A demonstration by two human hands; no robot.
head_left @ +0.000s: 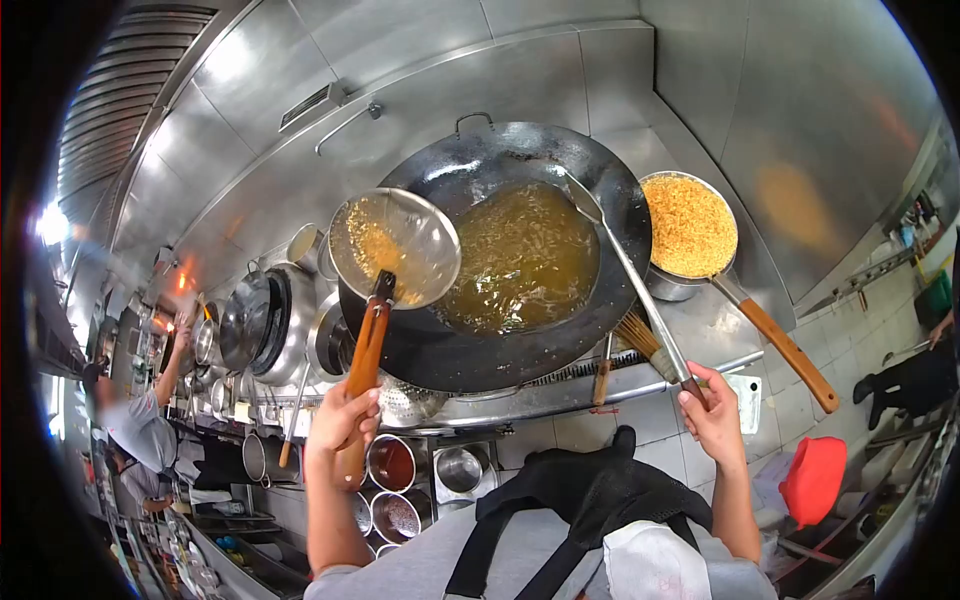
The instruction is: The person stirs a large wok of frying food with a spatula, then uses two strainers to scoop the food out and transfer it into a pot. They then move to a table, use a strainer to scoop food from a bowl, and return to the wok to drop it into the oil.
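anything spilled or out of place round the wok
Nothing stands out. The wok sits level with its oil and food inside. The left hand holds a strainer over it, the right hand a ladle, and no spill shows on the steel counter.

Grey short-sleeved shirt, black apron with crossing straps, bare forearms, a white cloth at the waist.

wok (500, 330) ahead, second strainer (690, 228) right

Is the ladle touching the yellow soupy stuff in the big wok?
Touching. The head view shows the ladle, held by the right hand, with its bowl end dipped into the liquid inside the wok.
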